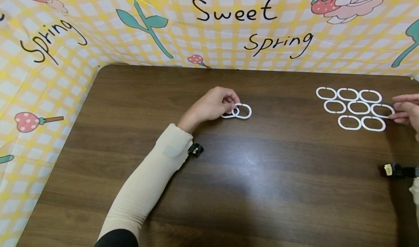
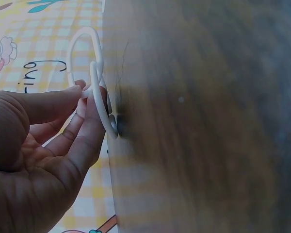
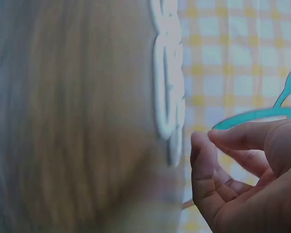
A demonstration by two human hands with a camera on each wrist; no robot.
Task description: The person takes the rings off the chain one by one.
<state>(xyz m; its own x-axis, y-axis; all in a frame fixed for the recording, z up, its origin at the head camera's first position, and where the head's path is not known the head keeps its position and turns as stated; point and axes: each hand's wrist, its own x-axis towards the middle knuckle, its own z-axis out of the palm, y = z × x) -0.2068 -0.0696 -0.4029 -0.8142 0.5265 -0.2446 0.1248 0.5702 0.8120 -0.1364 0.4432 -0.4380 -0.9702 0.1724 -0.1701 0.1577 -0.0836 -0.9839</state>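
In the head view my left hand [image 1: 216, 103] is left of the table's middle, with the thumb and fingers pinching a white oval plastic link. A second link [image 1: 245, 111] hooks through it and hangs to its right. The left wrist view shows the two links [image 2: 97, 48] interlocked at the fingertips of the left hand [image 2: 53, 136]. At the right edge, my right hand [image 1: 406, 110] reaches toward the nearest link [image 1: 383, 111] of a laid-out group. In the right wrist view its thumb and index finger are close together, with nothing showing between them, beside the links [image 3: 161, 92].
Several more white links [image 1: 359, 107], each with a small gap in its side, lie flat in three rows at the table's right. The brown wooden table [image 1: 262, 203] meets a yellow checked cloth [image 1: 222, 39] at the back and left.
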